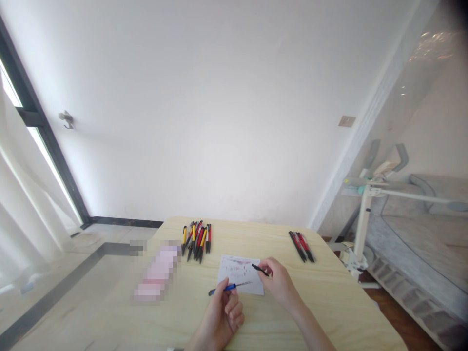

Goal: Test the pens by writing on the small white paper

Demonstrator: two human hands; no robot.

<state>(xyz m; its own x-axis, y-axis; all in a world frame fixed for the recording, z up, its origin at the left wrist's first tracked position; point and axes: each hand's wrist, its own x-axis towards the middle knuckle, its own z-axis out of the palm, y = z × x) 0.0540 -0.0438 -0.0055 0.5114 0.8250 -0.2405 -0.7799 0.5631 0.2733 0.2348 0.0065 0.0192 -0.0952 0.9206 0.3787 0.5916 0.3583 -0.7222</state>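
My left hand (224,314) is closed around a blue pen barrel (227,288), held nearly level with its dark end to the left. A thin refill (243,283) sticks out of the barrel to the right, bare. My right hand (281,282) pinches a small black pen part (259,268) between thumb and fingertips, apart from the barrel. Whether the black part is hollow cannot be made out. Under both hands lies a white sheet of paper (228,263) with dark and reddish marks on it.
Several yellow, red and black pens (199,243) lie bunched at the table's back left. A smaller group of red and black pens (302,246) is at the back right. The pale wooden table (329,302) faces a white wall. Exercise equipment (365,209) stands to the right.
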